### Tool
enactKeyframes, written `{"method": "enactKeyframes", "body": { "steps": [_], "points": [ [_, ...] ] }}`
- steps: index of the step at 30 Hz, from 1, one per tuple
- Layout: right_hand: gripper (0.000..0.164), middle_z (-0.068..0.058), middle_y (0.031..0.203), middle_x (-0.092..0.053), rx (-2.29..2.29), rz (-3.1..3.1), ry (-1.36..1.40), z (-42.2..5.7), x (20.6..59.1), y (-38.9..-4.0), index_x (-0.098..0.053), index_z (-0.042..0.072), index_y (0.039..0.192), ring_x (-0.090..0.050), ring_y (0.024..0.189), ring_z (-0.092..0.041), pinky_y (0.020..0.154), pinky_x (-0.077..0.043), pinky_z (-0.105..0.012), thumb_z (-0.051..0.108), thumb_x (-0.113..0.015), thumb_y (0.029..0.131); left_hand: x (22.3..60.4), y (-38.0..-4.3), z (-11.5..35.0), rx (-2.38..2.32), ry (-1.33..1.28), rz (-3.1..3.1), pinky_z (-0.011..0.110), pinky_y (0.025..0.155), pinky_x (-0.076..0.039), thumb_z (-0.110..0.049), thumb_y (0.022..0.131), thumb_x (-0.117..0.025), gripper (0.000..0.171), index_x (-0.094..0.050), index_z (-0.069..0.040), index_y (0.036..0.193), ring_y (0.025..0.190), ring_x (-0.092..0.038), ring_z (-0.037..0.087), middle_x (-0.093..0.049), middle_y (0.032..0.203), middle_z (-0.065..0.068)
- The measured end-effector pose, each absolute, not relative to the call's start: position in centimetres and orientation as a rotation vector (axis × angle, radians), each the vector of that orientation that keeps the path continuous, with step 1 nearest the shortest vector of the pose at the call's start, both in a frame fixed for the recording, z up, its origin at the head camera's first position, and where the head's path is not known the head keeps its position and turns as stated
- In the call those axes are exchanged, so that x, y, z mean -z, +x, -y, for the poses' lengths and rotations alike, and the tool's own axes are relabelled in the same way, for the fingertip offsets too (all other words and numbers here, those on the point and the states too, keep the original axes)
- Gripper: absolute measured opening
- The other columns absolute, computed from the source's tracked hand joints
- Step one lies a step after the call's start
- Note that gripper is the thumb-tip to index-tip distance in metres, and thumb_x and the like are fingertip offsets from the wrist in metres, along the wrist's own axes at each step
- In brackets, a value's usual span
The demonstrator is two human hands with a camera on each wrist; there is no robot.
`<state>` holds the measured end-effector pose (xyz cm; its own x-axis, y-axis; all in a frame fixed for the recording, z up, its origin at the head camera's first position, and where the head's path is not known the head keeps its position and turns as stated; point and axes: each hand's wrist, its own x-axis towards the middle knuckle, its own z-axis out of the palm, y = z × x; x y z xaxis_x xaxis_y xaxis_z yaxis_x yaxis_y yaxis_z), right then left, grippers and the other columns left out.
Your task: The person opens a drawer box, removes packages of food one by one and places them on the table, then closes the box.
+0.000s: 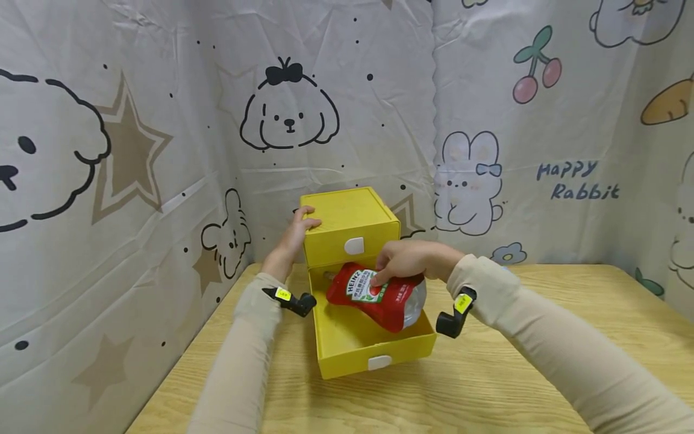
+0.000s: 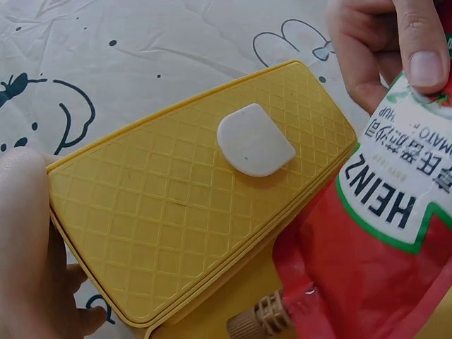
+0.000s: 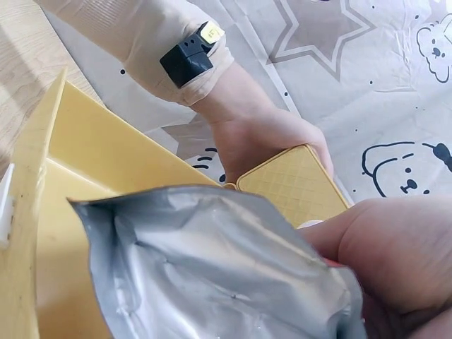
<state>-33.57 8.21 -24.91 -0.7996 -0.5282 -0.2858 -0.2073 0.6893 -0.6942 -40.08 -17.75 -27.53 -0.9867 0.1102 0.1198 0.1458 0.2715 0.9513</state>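
Note:
A yellow two-drawer box (image 1: 349,208) stands on the table, its upper drawer closed and its lower drawer (image 1: 347,328) pulled out toward me. My left hand (image 1: 295,235) grips the box's upper left corner, fingers over the top and side. With thumb and fingers, my right hand (image 1: 414,260) pinches a red Heinz ketchup pouch (image 1: 341,292) by its middle. The pouch is tilted over the lower drawer, its brown cap (image 2: 260,316) pointing left toward the back. Its silver bottom (image 3: 205,261) faces the right wrist camera and hides part of the drawer.
The wooden table (image 1: 542,343) extends to both sides of the box. A pale cloth (image 1: 379,120) with cartoon animals hangs behind and on the left. White tabs (image 1: 379,362) mark the drawer fronts. Each wrist wears a small black camera (image 1: 455,316).

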Motion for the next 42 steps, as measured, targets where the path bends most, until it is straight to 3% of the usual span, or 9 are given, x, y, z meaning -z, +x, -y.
{"method": "enactKeyframes", "body": {
  "steps": [13, 29, 42],
  "points": [
    [0.03, -0.014, 0.103, -0.068, 0.922, -2.447, -0.511, -10.2, 24.3, -33.2, -0.064, 0.0, 0.112, -0.072, 0.078, -0.025, 0.067, -0.061, -0.036, 0.021, -0.077, 0.094, 27.6, -40.1, 17.7, 1.862, -0.254, 2.477, 0.056, 0.12, -0.009, -0.031, 0.106, -0.045, 0.057, -0.027, -0.017, 0.158, 0.153, -0.015, 0.034, -0.017, 0.168, 0.015],
    [0.019, -0.015, 0.096, -0.07, 0.94, -2.372, -0.591, -13.3, 23.2, -32.8, -0.066, -0.001, 0.1, -0.073, 0.073, -0.025, 0.063, -0.061, -0.036, 0.017, -0.072, 0.098, 27.6, -40.3, 17.7, 1.845, -0.29, 2.465, 0.056, 0.121, -0.009, -0.029, 0.106, -0.045, 0.057, -0.026, -0.014, 0.158, 0.154, -0.011, 0.034, -0.013, 0.169, 0.015],
    [0.023, -0.017, 0.098, -0.07, 1.048, -2.356, -0.525, -15.2, 22.8, -32.5, -0.064, -0.001, 0.105, -0.073, 0.073, -0.029, 0.063, -0.061, -0.038, 0.018, -0.073, 0.097, 27.6, -40.5, 17.8, 1.846, -0.282, 2.477, 0.056, 0.121, -0.008, -0.028, 0.106, -0.044, 0.059, -0.025, -0.014, 0.16, 0.154, -0.012, 0.034, -0.013, 0.17, 0.014]
  ]
}}
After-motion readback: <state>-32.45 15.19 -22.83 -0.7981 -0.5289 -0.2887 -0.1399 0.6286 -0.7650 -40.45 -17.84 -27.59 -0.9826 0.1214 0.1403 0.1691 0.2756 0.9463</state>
